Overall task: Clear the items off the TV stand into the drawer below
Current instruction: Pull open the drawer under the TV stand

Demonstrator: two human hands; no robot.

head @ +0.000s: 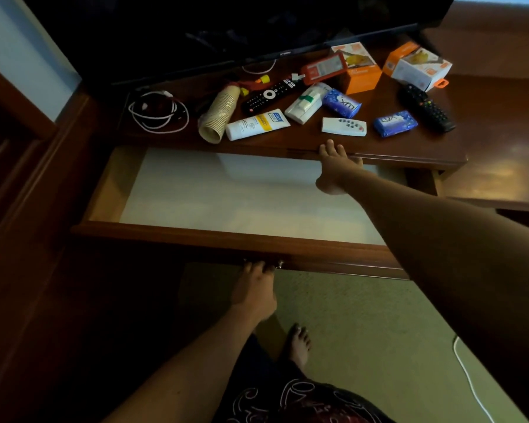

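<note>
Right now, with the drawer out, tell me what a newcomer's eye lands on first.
The open drawer with its pale, bare liner fills the middle, the left hand under its front handle. Above it, clutter spreads across the TV stand: a stack of paper cups, a white tube, two blue soap bars and black remotes. The right hand rests on the stand's front edge, near a white remote.

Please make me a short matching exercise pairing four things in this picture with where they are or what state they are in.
Things:
1. drawer
2. left hand
3. right hand
4. cup stack

States or places:
A. lying on its side on the stand
B. fingers on the stand's front edge
C. pulled out, nothing visible on its white liner
D. at the drawer's handle, below its front

Pairs: 1-C, 2-D, 3-B, 4-A
</note>
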